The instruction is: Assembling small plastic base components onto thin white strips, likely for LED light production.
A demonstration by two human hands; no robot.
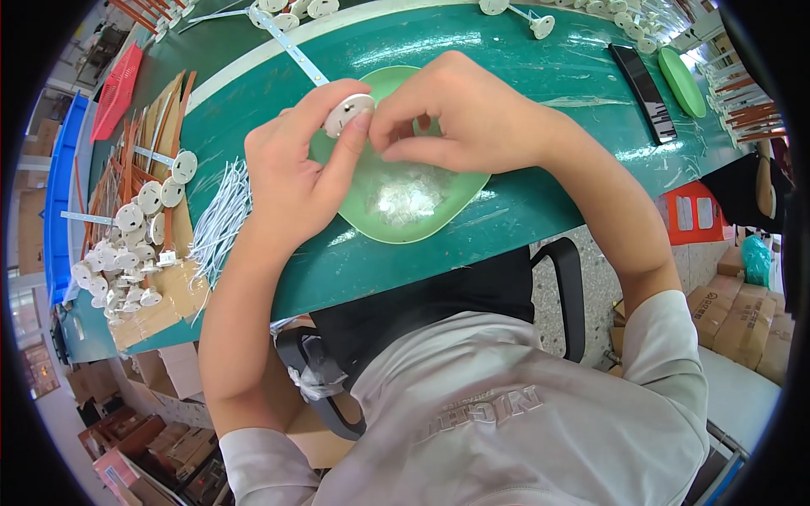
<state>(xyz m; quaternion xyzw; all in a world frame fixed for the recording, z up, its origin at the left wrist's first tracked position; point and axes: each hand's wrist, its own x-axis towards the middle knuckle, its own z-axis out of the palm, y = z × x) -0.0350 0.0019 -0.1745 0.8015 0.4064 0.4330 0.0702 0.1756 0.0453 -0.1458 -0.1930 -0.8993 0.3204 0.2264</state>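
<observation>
My left hand [287, 173] grips a white round disc [346, 116] between thumb and fingers, its flat face with small holes turned toward my right hand. A long pale strip [294, 52] with small spots along it runs from behind the disc toward the far side of the table. My right hand [472, 114] is beside the disc, thumb and fingertips curled together in a pinch; anything between them is too small or hidden. Beneath both hands lies a green plate [407, 236], with a heap of small clear pieces [407, 198] in it.
White wires [224, 221] lie in a bundle left of the plate. Farther left, several discs with strips [126, 253] pile on cardboard [173, 295]. A black phone [643, 94] and a second green dish [682, 82] sit at the right. More disc parts [540, 25] line the far side.
</observation>
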